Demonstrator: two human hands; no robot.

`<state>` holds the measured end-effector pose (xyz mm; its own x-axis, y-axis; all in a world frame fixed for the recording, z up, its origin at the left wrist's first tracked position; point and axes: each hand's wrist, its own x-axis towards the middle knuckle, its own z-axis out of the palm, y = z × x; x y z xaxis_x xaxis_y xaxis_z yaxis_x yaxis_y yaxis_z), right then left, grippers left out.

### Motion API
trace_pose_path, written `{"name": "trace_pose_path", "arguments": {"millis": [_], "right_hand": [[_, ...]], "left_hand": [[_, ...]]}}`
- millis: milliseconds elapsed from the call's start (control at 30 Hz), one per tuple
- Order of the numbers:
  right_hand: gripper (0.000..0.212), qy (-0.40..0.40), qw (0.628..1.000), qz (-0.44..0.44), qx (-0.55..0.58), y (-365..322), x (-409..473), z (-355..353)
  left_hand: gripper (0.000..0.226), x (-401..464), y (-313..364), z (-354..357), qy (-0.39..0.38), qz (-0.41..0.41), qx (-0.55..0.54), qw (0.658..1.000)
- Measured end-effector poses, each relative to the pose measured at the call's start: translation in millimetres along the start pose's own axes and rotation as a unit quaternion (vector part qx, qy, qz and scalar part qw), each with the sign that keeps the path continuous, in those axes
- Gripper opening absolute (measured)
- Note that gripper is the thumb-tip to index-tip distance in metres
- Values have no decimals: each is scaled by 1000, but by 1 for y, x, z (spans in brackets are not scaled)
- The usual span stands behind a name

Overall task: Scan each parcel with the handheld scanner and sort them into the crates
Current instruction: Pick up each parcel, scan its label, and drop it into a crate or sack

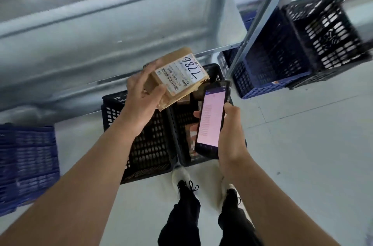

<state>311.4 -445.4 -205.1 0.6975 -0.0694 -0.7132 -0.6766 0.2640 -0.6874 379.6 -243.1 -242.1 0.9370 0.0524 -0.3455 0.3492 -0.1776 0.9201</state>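
Observation:
My left hand (141, 96) grips a small brown cardboard parcel (177, 76) with a white shipping label marked 7786 in black, held label-up over the black crate (149, 149). My right hand (230, 134) holds the black handheld scanner (212, 118), its pink-lit screen facing me and its top end just right of the parcel. A second black crate (185, 116) right beside the first holds several brown parcels, mostly hidden behind the scanner.
A blue crate (28, 165) stands on the floor at the left. To the right, a blue crate (268, 64) and a black crate (327, 34) sit by a metal shelf post (260, 15). Grey metal racking fills the back. My feet are on the pale floor below.

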Motion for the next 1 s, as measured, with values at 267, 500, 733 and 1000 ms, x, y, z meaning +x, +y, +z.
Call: {"name": "trace_pose_path", "arguments": {"millis": [267, 500, 733, 1000], "right_hand": [[63, -93, 992, -88, -13, -94, -128, -11], [55, -165, 974, -154, -8, -150, -226, -39], [60, -259, 948, -184, 0, -212, -326, -64], [62, -375, 908, -183, 31, -275, -427, -59]], "left_hand": [[98, -97, 122, -6, 71, 151, 66, 984], [99, -179, 200, 9, 129, 241, 60, 960], [105, -246, 289, -2, 162, 342, 89, 921], [104, -296, 401, -49, 170, 462, 133, 860]]}}
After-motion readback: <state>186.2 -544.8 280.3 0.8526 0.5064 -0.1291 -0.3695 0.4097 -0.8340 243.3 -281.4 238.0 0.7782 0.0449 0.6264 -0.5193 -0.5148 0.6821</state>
